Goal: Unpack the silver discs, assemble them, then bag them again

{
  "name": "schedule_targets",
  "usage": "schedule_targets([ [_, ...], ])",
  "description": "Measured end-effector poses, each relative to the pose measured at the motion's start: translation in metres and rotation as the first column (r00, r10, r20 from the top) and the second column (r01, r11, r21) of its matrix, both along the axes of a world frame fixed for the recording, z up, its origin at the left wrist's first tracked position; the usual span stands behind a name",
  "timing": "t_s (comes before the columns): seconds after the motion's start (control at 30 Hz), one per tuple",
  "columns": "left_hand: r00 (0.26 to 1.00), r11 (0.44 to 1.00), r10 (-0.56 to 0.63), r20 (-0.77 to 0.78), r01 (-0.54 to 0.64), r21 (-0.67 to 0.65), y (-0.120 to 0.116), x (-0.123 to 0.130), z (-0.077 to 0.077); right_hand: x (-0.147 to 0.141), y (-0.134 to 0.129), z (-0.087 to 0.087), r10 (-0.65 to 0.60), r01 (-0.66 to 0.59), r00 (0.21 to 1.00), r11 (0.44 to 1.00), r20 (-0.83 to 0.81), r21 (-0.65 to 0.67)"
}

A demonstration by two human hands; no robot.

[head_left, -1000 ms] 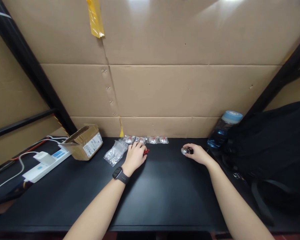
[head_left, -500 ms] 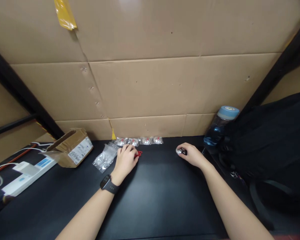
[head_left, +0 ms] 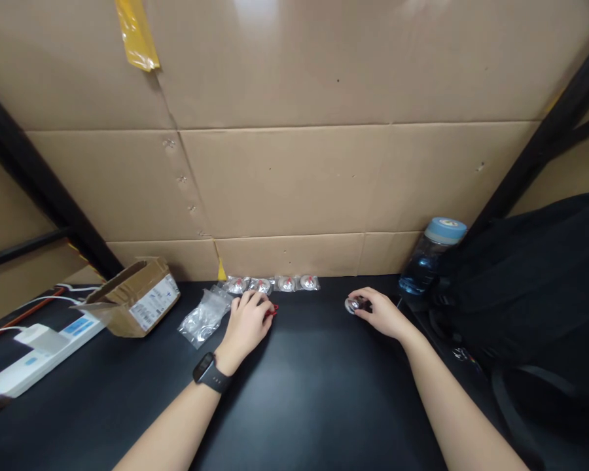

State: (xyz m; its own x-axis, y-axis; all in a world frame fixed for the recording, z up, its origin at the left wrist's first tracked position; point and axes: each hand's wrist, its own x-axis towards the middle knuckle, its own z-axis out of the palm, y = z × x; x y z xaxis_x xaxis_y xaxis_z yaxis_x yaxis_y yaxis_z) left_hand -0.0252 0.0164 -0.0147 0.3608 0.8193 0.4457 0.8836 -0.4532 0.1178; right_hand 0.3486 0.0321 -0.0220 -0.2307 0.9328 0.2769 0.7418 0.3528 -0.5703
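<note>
My left hand [head_left: 248, 322], with a black watch on the wrist, rests on the black table with its fingers curled over a small red cord-like item [head_left: 273, 310]. Most of that item is hidden under the fingers. To the right, my right hand [head_left: 381, 314] has thumb and fingertips around a round, shiny silver disc [head_left: 351, 305] at table height. Just beyond the left hand, several similar discs in clear wrappers with red marks, among them a wrapped disc [head_left: 285, 283], lie in a row. Crumpled clear plastic bags [head_left: 205, 318] lie left of that hand.
An open cardboard box [head_left: 150, 304] and a white power strip [head_left: 44, 353] with cables are at the left. A blue-capped bottle [head_left: 425, 258] and a black backpack [head_left: 535, 294] stand at the right. A cardboard wall [head_left: 285, 183] closes off the back.
The camera view has tilted up slightly. Less of the red item shows beside my left hand. The fingers of my right hand have shifted a little on the silver disc, which shows more.
</note>
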Motion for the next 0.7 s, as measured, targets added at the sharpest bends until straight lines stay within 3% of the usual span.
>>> schedule_targets([
  [0.27, 0.995, 0.995, -0.096, -0.018, 0.096, 0.008, 0.0015, 0.0013, -0.0028, -0.0046, -0.0025, 0.0046, 0.033, -0.033, 0.999, 0.999, 0.001, -0.007],
  [0.47, 0.999, 0.998, -0.042, -0.017, 0.042, 0.047, 0.0006, 0.0021, -0.0052, -0.007, -0.0026, 0.0045, 0.033, -0.033, 0.999, 0.999, -0.019, 0.017],
  [0.7, 0.998, 0.997, -0.065, -0.027, 0.066, 0.039, -0.0025, 0.0063, -0.0057, -0.009, -0.0026, 0.0025, 0.043, -0.043, 0.999, 0.999, -0.004, 0.021],
])
